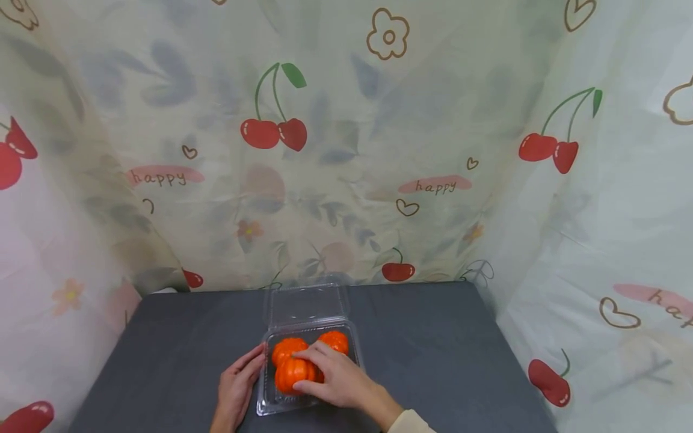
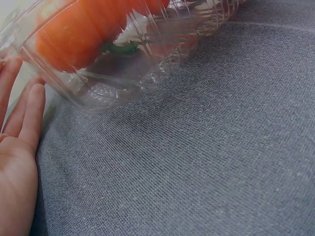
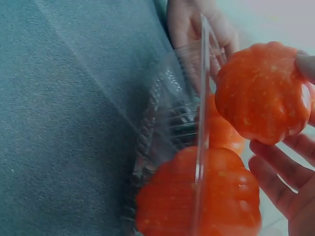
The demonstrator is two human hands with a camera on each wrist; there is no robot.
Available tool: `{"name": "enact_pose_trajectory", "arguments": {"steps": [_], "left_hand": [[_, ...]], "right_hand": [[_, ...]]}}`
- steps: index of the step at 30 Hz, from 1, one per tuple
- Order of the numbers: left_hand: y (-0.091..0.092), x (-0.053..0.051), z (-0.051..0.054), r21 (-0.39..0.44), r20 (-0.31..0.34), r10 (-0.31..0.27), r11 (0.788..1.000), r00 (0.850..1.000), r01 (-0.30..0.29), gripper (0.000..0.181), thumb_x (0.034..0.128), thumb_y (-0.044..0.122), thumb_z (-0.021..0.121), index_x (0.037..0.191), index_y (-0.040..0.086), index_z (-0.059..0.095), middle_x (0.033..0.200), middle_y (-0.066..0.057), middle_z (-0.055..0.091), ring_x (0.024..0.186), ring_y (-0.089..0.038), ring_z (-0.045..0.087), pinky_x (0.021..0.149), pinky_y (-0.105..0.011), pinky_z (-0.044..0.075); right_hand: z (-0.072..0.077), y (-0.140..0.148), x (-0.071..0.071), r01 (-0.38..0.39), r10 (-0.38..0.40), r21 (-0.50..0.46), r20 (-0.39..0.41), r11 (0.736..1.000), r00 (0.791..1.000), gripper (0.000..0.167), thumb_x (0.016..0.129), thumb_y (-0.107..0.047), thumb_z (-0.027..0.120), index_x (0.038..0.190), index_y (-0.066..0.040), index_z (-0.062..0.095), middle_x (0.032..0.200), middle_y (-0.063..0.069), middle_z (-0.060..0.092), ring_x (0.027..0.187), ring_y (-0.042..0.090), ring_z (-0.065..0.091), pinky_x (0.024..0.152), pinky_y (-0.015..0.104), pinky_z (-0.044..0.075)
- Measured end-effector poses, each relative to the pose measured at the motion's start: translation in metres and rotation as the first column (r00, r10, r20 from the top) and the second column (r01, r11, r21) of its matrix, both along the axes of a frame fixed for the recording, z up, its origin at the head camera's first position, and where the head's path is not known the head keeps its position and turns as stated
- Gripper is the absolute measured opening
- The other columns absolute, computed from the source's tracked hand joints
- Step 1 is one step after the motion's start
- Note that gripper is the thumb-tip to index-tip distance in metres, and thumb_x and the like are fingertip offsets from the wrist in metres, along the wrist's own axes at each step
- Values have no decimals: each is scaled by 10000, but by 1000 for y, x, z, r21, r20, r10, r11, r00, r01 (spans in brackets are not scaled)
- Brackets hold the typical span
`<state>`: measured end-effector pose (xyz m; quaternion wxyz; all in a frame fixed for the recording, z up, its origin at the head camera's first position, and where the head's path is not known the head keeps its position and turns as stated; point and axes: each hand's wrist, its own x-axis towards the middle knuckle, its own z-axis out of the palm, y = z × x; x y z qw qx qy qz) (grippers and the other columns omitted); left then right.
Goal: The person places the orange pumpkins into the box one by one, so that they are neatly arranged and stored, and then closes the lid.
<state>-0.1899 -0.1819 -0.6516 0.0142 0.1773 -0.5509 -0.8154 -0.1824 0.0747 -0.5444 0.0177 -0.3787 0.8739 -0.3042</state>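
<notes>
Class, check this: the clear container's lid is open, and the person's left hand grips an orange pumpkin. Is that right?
Not quite: the right hand grips the orange pumpkin, as the head view shows. The lid of the clear container is open, as stated.

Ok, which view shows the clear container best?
The head view: nearly all of the clear container shows, lid open. The left wrist view catches one corner and some wall; the right wrist view, part of the rim and side.

Head view: high, wide, facing forward-down over grey cloth-covered worktop (image 1: 433,349). Left wrist: close, low, facing right. Right wrist: close, facing left. Both share clear plastic box (image 1: 271,402).
</notes>
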Motion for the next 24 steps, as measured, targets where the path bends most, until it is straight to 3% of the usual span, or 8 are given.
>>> {"name": "enact_pose_trajectory", "arguments": {"steps": [8,16,24], "left_hand": [[0,2,0,-11,-28,-9,1000,1000,8,486,888,133,794,1332,-9,655,1060,149,777,1051,9,715,913,-181,600],[0,1,0,-4,-11,-13,1000,1000,13,518,883,169,807,1348,4,647,1067,153,777,1058,18,710,919,-177,596],[0,0,0,6,-39,-1,1000,999,1,477,894,118,786,1333,-13,652,1058,132,780,1061,4,715,928,-185,596]], "right_hand": [[-4,-6,1,14,-17,54,44,998,999,528,953,-618,605,1394,-328,584,1218,-78,598,953,11,587,845,199,559],[-8,-11,4,19,-15,70,-58,997,998,508,955,-564,646,1374,-280,610,1194,-69,608,925,21,613,819,166,551],[-7,-13,4,17,-11,127,-51,992,999,522,969,-574,617,1400,-280,593,1289,-66,614,1083,65,641,941,256,587]]}}
